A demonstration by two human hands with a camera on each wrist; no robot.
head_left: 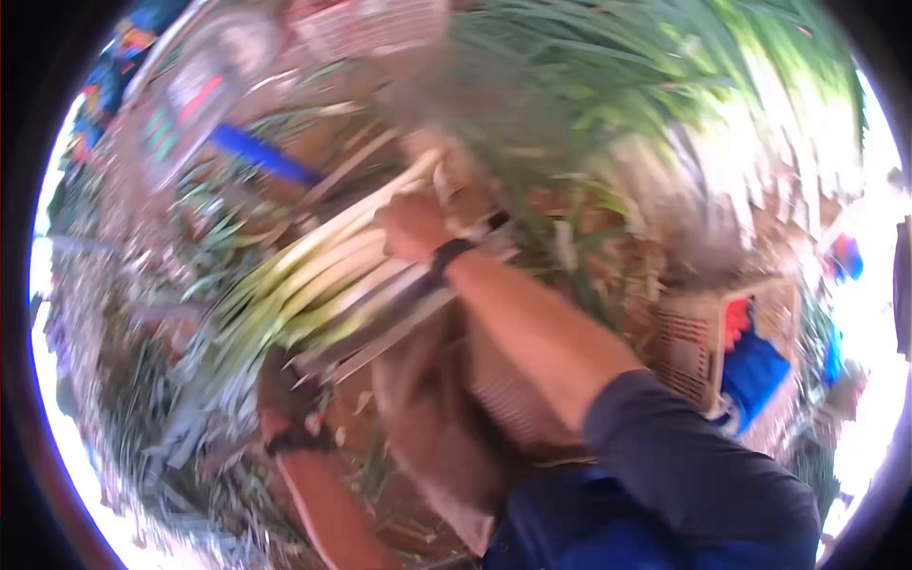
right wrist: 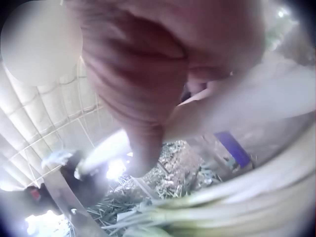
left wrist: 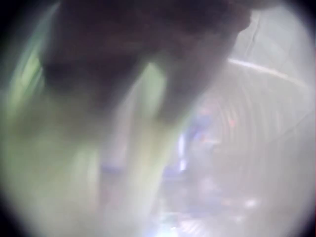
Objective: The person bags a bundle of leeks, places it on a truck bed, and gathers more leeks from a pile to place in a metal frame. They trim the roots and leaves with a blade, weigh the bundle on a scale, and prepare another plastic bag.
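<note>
A bundle of large green onions lies slanting across a wooden frame, pale stalks toward the upper right and leaves at lower left. My right hand is over the white ends. In the right wrist view its thumb curls round a white stalk, with more stalks below. At the leafy end, my left hand is dark and blurred. The left wrist view shows its shadowed fingers curled over green stalks; the fingertips are smeared by motion.
A large heap of green onions fills the upper right. A scale and a blue bar are at upper left. The plastic basket at right holds blue and red items. Leaf trimmings litter the ground.
</note>
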